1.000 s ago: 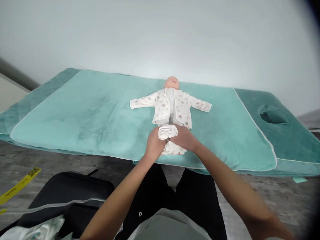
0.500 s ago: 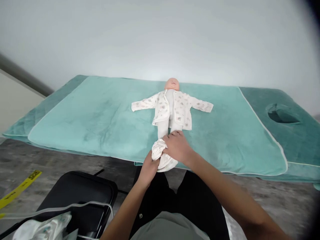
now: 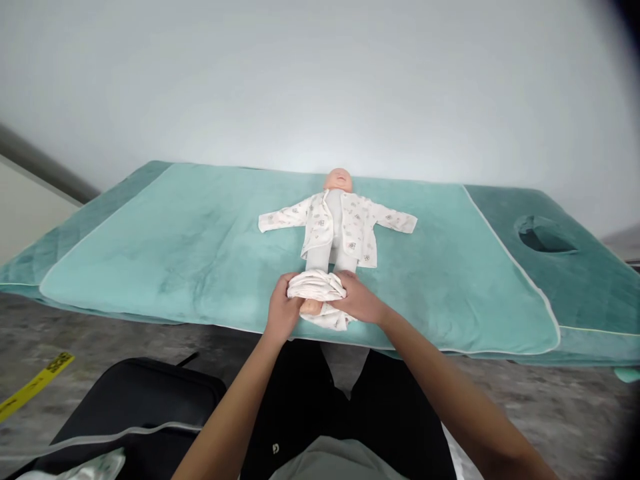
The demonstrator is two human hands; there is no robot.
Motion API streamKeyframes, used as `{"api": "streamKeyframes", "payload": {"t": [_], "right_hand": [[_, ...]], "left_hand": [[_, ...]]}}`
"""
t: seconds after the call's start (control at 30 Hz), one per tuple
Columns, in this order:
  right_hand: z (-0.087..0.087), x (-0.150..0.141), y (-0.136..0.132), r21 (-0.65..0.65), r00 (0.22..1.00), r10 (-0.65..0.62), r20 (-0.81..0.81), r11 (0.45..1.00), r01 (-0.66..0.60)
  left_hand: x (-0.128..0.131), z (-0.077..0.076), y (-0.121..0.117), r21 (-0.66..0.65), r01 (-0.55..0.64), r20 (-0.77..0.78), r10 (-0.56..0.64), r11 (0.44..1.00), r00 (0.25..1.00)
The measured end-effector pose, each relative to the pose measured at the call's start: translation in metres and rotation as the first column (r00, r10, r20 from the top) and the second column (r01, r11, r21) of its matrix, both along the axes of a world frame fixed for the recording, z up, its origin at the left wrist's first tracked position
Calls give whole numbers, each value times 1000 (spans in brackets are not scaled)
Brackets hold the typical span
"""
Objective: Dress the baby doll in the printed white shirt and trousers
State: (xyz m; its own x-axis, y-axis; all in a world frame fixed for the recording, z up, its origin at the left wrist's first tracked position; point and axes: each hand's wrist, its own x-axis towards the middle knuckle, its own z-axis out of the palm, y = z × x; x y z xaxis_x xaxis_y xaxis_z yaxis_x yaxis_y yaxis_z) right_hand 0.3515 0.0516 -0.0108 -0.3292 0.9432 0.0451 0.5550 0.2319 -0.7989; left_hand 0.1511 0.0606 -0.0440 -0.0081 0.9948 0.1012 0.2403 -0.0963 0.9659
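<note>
In the head view, a baby doll [image 3: 336,213] lies on its back on a green massage bed [image 3: 597,283], its head [image 3: 339,180] toward the wall [image 3: 320,87] and its legs [image 3: 318,259] toward the person. A bunched white garment [image 3: 316,285] is gathered in a thick roll across the doll's lower legs, near the front edge of the bed, and sits directly between the two hands. The left hand [image 3: 283,312] has its grip closed on the roll's left end, fingers on the far side and thumb on the near side; the right hand [image 3: 361,301] holds the right end in the same pinching way, so the cloth touches both grips. One bare foot [image 3: 311,307] shows just below the roll, beside the left thumb, with loose cloth beneath it; the other foot is hidden. Higher up, an open patterned jacket [image 3: 316,223] covers the doll's sides, its sleeves spread outward, well apart from both hands. A turquoise sheet [image 3: 200,233] with pale piping lies under the doll. At lower left stands a black chair [image 3: 165,387], with a white cord [image 3: 125,435] across it.
</note>
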Motion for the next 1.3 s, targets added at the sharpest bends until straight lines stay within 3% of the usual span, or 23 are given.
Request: {"api": "streamKeyframes", "payload": {"t": [0.2,0.27,0.37,0.5,0.6,0.7,0.8,0.9,1.0,1.1,1.2,1.3], "right_hand": [[11,6,21,130,947,-95,305,990,57],[16,6,29,175,911,-117,397,983,50],[22,3,39,137,898,-92,430,990,35],[23,7,48,-3,963,64,262,998,-66],[17,20,45,-83,989,131,65,989,-126],[1,37,32,-108,993,-18,-113,994,6],[-19,48,16,-152,950,-226,-215,969,196],[-31,47,8,-196,904,-349,-247,932,306],[-32,38,12,-89,852,-483,-204,876,475],[-24,27,26,180,815,-574,-75,797,577],[-12,17,45,387,821,-552,143,795,467],[-5,14,66,409,806,-507,306,834,369]], "left_hand": [[4,-10,14,247,61,-236,-1,967,972],[5,-13,14,252,60,-234,0,966,972],[4,-16,20,142,-1,-128,20,990,992],[1,-9,38,-12,-61,26,61,998,998],[-4,5,43,-74,-3,59,8,997,998],[-19,19,39,-181,172,158,-144,968,977],[-38,23,39,-203,376,363,-288,904,886],[-48,15,53,-153,363,449,-262,919,854],[-38,3,78,-139,226,289,-179,964,940],[-14,0,104,-10,194,-16,-194,981,981],[17,11,122,146,247,-291,-197,958,936],[42,31,127,203,239,-479,-117,950,870]]}}
